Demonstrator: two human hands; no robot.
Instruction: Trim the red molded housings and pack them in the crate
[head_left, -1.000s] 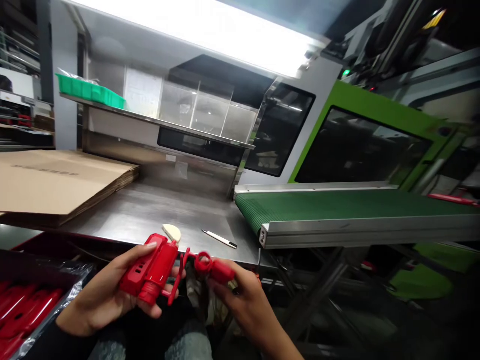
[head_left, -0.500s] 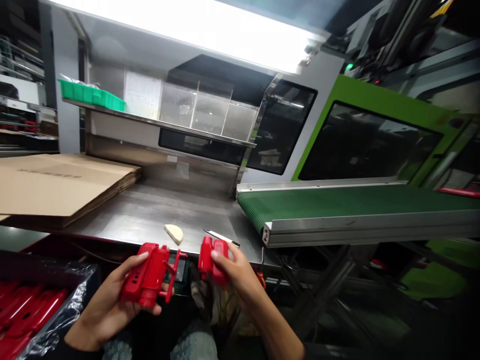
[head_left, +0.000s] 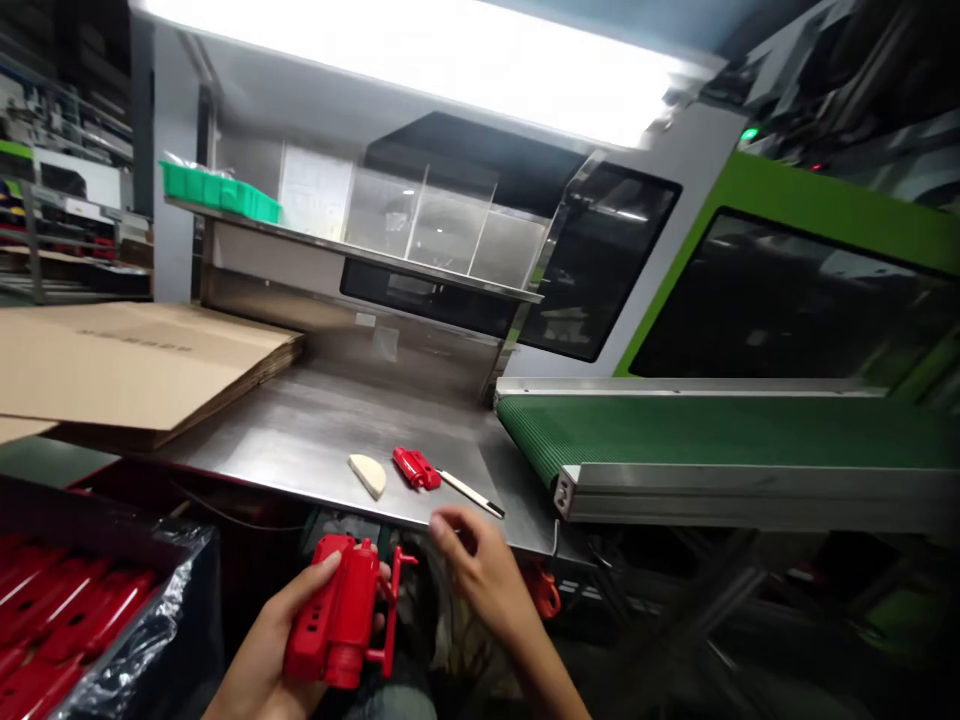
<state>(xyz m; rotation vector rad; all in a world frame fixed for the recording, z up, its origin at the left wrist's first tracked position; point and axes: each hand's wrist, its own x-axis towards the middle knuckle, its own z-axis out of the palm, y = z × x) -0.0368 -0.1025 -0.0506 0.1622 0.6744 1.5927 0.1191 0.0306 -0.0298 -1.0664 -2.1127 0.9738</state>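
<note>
At the front edge of the metal bench (head_left: 315, 425): I look down on brushed steel, grey and softly reflective, with both bare hands on the near side of it.
Left hand (head_left: 277, 645): grasping the red molded part (head_left: 346, 610), thumb pressed along its top, fingers wrapped underneath and partly hidden from me.
Red molded part: held over the wearer's lap, short of the bench; glossy plastic, a boxy body with small dark slots, a smooth cylinder alongside ending in a ringed neck, and a thin rod-like frame standing off its right side.
Right hand (head_left: 478, 565): released, fingers loosely curled, thumb and forefinger apart, just off the bench edge.
Small red piece (head_left: 416, 469): lying on the steel beyond the right hand, shiny, a rounded barrel against a blockier end.
White pen-like tool (head_left: 472, 493): slim and straight with a dark end, just beside the small red piece; whether they touch, I cannot tell.
Cream half-disc (head_left: 367, 476): matte, flat, one curved edge, near the small red piece on its left.
Cardboard stack (head_left: 142, 365): flat brown sheets with layered edges, at the bench's left.
Lined box (head_left: 169, 610): crinkled, shiny dark film around long, rounded red parts (head_left: 64, 610).
Conveyor (head_left: 697, 430): finely ribbed green belt between metal rails, on the right.
Shelf (head_left: 375, 254): thin metal, bearing a green plastic bin (head_left: 221, 193).
</note>
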